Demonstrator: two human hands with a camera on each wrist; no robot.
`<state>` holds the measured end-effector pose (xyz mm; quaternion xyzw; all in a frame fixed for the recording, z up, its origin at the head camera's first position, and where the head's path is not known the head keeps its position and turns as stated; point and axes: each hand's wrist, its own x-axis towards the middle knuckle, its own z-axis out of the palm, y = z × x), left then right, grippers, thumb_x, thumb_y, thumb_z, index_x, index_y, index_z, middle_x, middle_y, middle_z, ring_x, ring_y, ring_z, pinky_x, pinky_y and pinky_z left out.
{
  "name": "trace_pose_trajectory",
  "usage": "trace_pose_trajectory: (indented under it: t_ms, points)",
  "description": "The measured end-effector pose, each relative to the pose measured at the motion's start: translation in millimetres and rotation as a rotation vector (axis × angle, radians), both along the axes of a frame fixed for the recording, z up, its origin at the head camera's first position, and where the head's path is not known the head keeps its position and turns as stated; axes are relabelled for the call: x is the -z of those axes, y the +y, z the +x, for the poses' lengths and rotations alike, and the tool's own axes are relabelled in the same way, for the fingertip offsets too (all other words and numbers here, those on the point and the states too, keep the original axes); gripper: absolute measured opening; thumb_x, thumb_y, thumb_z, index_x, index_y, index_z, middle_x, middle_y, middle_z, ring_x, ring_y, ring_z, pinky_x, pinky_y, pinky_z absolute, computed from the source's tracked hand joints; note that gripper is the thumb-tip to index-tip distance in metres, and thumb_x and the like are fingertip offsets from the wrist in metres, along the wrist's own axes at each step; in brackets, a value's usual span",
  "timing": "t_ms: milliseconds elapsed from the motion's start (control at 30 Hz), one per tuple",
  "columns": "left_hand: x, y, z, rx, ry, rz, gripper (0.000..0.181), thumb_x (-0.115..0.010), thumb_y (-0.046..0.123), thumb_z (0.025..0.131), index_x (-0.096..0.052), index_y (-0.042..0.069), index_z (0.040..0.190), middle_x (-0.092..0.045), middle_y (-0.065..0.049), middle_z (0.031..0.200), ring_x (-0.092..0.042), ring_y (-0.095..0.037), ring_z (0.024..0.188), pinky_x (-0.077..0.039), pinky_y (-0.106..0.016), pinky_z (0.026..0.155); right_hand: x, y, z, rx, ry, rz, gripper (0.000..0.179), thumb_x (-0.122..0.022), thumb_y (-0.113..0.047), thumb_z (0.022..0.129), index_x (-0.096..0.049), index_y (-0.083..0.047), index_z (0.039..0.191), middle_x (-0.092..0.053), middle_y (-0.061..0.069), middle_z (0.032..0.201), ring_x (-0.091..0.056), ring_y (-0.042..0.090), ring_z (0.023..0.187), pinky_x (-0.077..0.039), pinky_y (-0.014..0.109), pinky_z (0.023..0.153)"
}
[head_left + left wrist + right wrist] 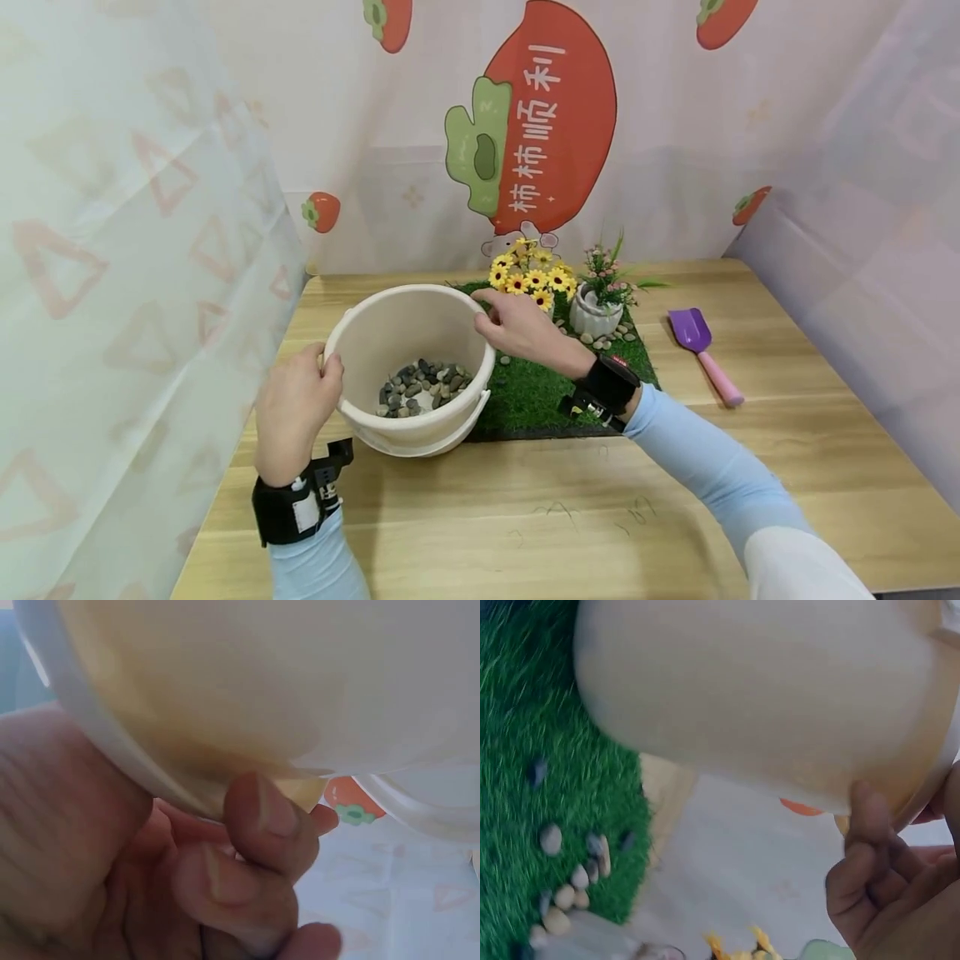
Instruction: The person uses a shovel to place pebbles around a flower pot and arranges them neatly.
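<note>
A cream plastic bucket (411, 298) with a layer of grey and tan pebbles (420, 385) in its bottom is between my two hands, over the left end of the turf mat. My left hand (296, 408) grips the bucket's left rim; the left wrist view shows its fingers (259, 825) curled under the lip. On the far right side of the rim, my right hand (525, 329) holds on, with fingers (870, 817) bent against the outer wall in the right wrist view. The bucket's handle (457, 437) hangs down at the front.
Green artificial turf (525, 408) lies right of the bucket, with yellow flowers (536, 275), a white pot (595, 317) of pink flowers and loose pebbles (615, 337) on it. A purple shovel (692, 329) with a pink handle lies on the wooden table (525, 517). Printed curtains surround the table.
</note>
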<state>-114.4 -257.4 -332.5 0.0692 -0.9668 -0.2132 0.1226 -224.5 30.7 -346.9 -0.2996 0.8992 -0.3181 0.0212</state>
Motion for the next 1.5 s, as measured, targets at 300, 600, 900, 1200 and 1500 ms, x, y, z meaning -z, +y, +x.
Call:
trace_pose_trajectory:
  t_ms: [300, 600, 900, 1200, 1500]
  points:
    - [-15.4, -7.4, -6.9, -0.034, 0.055, 0.006, 0.045, -0.041, 0.029, 0.099, -0.062, 0.001, 0.127, -0.07, -0.019, 0.084, -0.059, -0.033, 0.059, -0.036, -0.038, 0.047, -3.9, -7.6, -8.3, 0.014, -0.112, -0.167, 0.043, -0.042, -0.023, 0.101, -0.049, -0.016, 0.142, -0.069, 0.009, 0.081, -0.041, 0.018, 0.053, -0.034, 0.03, 0.053]
    - [-24.4, -18.9, -19.5, -0.143, 0.156, 0.086, 0.046, -0.036, 0.029, 0.101, -0.062, 0.002, 0.127, -0.067, -0.021, 0.084, -0.061, -0.043, 0.072, -0.043, -0.05, 0.059, -18.7, -31.5, -24.0, 0.016, -0.166, -0.23, 0.045, -0.042, -0.023, 0.101, -0.047, -0.012, 0.144, -0.072, 0.014, 0.095, -0.055, 0.022, 0.061, -0.037, 0.029, 0.053]
    - [-28.8, -33.7, -29.7, -0.225, 0.03, 0.188, 0.055, -0.026, 0.031, 0.099, -0.048, 0.004, 0.142, -0.065, -0.026, 0.111, -0.059, -0.049, 0.103, -0.043, -0.06, 0.083, -35.8, -61.2, -29.7, 0.083, -0.19, -0.185, 0.055, -0.046, -0.021, 0.097, -0.039, -0.015, 0.151, -0.065, 0.009, 0.086, -0.047, 0.017, 0.06, -0.037, 0.027, 0.054]
    - [-15.2, -45.7, -41.1, -0.295, -0.016, 0.255, 0.057, -0.026, 0.035, 0.099, -0.042, 0.007, 0.147, -0.062, -0.025, 0.116, -0.056, -0.048, 0.112, -0.039, -0.06, 0.094, -27.1, -79.5, -40.5, 0.012, -0.254, -0.166, 0.058, -0.05, -0.019, 0.096, -0.035, -0.011, 0.152, -0.065, 0.015, 0.12, -0.06, 0.018, 0.076, -0.042, 0.025, 0.058]
    - [-5.8, -54.2, -47.2, -0.344, -0.024, 0.283, 0.058, -0.027, 0.038, 0.099, -0.043, 0.009, 0.146, -0.061, -0.023, 0.12, -0.056, -0.043, 0.11, -0.039, -0.058, 0.095, -17.0, -90.1, -51.2, -0.02, -0.307, -0.162, 0.059, -0.052, -0.018, 0.097, -0.033, -0.009, 0.152, -0.067, 0.015, 0.109, -0.054, 0.015, 0.067, -0.039, 0.023, 0.055]
